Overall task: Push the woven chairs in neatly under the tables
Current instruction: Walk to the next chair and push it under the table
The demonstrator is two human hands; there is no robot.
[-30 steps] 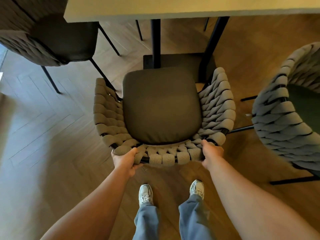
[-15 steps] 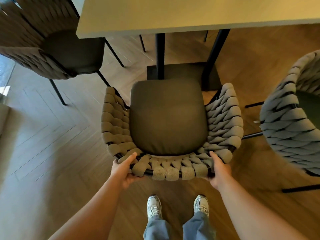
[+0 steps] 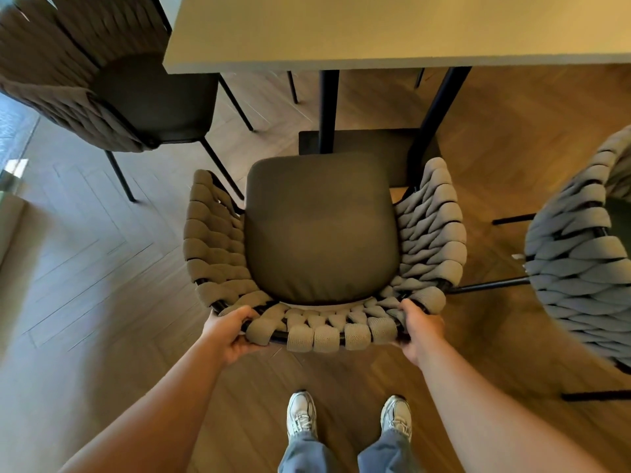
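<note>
A woven chair [image 3: 322, 230] with a dark brown seat cushion and thick taupe rope weave stands right in front of me, facing the table [image 3: 392, 29]. Its seat front lies short of the table's near edge and close to the black table legs [image 3: 328, 110]. My left hand [image 3: 228, 331] grips the left end of the chair's back rail. My right hand [image 3: 418, 327] grips the right end of the same rail. Both hands wrap the black frame and the weave.
A second woven chair [image 3: 102, 83] stands at the table's left corner, partly under the top. A third woven chair [image 3: 580, 254] stands at the right, its black legs reaching toward mine. My two shoes [image 3: 300, 416] stand on the herringbone wood floor behind the chair.
Both hands have closed more firmly round the back rail, thumbs over the top. The view has shifted so the table edge and chair sit lower in frame.
</note>
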